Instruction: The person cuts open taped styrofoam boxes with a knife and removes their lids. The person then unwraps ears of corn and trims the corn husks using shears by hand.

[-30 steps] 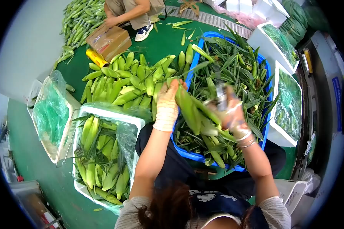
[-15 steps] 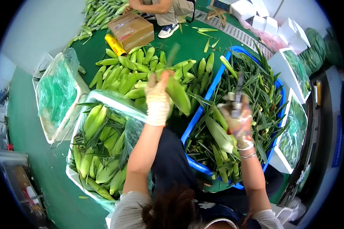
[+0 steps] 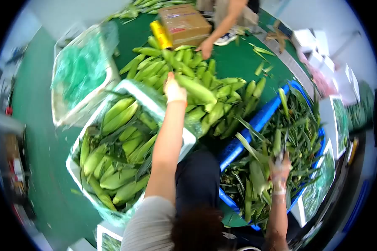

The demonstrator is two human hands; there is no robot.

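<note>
My left hand [image 3: 174,88], in a pale glove, is closed around an ear of corn in its green husk [image 3: 195,90] over a corn pile [image 3: 150,69] on the floor. My right hand [image 3: 279,168], also gloved, is wrapped round a metal hand tool [image 3: 279,157] that looks like pruning shears, partly hidden by the fingers. It is above a blue tub [image 3: 255,127] filled with cut husks and leaves [image 3: 299,144]. On my left, a white box [image 3: 76,169] lined with green plastic holds several husked-on ears [image 3: 121,179].
Another person's hand [image 3: 205,48] reaches down at the pile's far edge, beside a cardboard box [image 3: 186,27] and a yellow roll [image 3: 160,35]. A white crate with green plastic [image 3: 81,79] stands at the left. White foam boxes [image 3: 343,85] are at the right.
The view has turned left, so the scene sits further right. My left hand has moved forward over the pile with an ear. The other person's hand has come down near the corn.
</note>
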